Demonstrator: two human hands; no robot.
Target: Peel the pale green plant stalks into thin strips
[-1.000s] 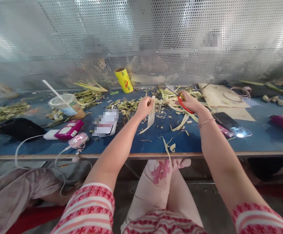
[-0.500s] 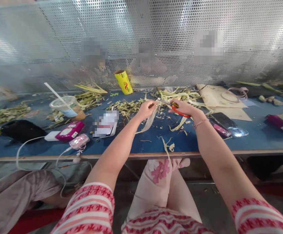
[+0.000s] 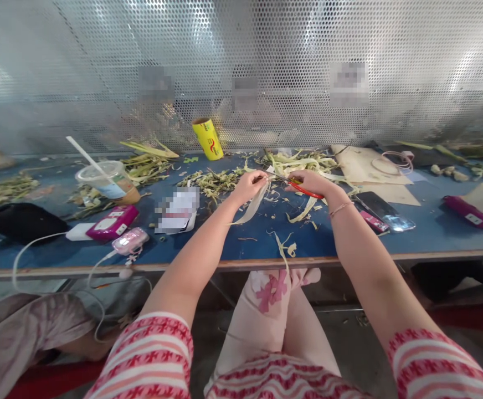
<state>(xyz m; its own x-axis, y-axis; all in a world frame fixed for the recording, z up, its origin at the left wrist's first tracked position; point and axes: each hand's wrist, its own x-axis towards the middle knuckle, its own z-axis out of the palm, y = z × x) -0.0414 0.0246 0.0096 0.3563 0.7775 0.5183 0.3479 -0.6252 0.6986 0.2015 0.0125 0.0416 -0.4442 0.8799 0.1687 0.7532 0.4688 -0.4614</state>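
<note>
My left hand [image 3: 250,185] is closed on the upper end of a pale, flat plant strip [image 3: 251,209] that hangs down toward the blue table. The fingers of my right hand [image 3: 310,182] are wrapped round red-handled scissors [image 3: 307,190], whose blades point left and meet the strip beside my left fingertips. Behind both hands lie heaps of green-yellow plant pieces [image 3: 220,183] and longer pale strips [image 3: 303,162]. Small trimmings are scattered under the scissors, and a curled scrap [image 3: 285,246] rests at the table's front edge.
To the left are a plastic cup [image 3: 111,180] with a straw, a purple box [image 3: 113,223], a pink case and a white cable. A yellow tube [image 3: 207,138] stands at the back. Phones [image 3: 385,210] and brown paper [image 3: 364,163] lie right. Another person's leg shows lower left.
The whole view has shifted slightly, so most things appear a little further left. My hands keep their hold on the strip and the scissors, with the blades still by the left fingertips.
</note>
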